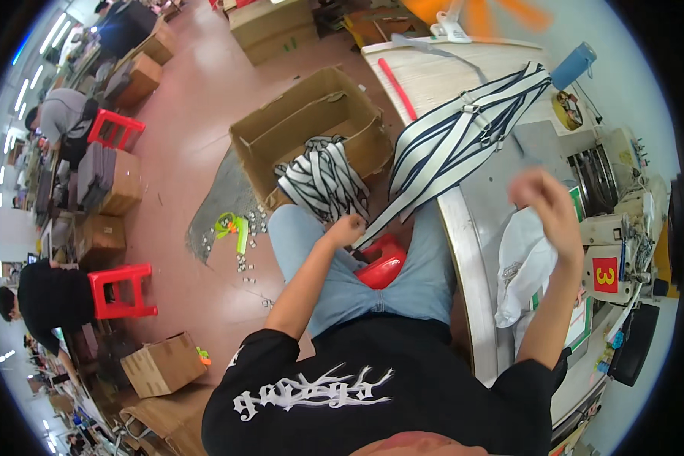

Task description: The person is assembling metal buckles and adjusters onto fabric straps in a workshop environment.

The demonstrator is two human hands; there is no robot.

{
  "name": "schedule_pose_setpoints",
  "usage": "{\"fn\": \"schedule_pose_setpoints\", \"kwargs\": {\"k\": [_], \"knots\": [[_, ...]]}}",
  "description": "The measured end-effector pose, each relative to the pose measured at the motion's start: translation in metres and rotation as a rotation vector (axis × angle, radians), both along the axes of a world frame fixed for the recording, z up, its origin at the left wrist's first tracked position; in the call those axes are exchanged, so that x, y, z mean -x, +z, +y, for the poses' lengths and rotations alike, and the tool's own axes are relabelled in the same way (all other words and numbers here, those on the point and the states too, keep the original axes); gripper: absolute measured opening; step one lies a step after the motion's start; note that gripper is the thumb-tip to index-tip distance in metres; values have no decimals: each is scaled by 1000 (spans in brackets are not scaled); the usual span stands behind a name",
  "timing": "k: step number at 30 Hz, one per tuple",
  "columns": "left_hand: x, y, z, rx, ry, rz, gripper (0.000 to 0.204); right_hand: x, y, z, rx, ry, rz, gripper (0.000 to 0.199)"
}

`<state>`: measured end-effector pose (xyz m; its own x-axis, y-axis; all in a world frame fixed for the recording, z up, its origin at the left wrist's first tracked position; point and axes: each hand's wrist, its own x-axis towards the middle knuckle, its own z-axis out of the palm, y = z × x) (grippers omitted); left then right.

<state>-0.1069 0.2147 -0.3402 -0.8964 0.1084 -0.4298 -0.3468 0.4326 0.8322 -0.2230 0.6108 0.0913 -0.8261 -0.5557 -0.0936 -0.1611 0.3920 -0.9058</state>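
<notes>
Head: straps (442, 123) on worktable (484, 199), reddish floor (205, 106)

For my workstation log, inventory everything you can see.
Worktable: one, whitish, right
Striped straps: one bundle, white and navy, worktable
Open box: one, brown, floor
Strap heap: one, white and black, at open box
Other boxes: several, brown, mostly left
Bottle: one, blue, right
Fan: one, orange, top
Sewing machine: at least one, cream, right
Bag: one, white, worktable
Stools: two, red, left
Seat: one, red, centre
Workers: two nearest, grey and black, left
Left hand: one, holding strap end
Right hand: one, blurred, right
</notes>
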Motion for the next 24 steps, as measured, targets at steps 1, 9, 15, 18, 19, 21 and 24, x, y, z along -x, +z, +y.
{"fn": "schedule_pose_setpoints", "kwargs": {"k": [1, 9, 15, 18, 19, 21, 24], "knots": [[5, 4, -6, -97, 56, 43, 39, -35, 1, 0, 14, 22, -31, 19], [82, -33, -160, 485, 371, 460, 48, -211, -54, -10, 211, -165, -374, 20], [130, -59, -114, 79, 433, 177, 47, -275, -116, -47, 298, -317, -511, 16], [133, -41, -136, -79, 653, 14, 28, -283, -115, -58, 294, -241, -442, 19], [129, -36, -149, -175, 682, -2, 13, -283, -112, -58, 261, -166, -416, 20], [129, -23, -139, -258, 726, -81, 10, -284, -111, -53, 238, -213, -404, 19], [122, -12, -160, -376, 590, -169, 29, -284, -106, -45, 226, -266, -341, 17]]}}
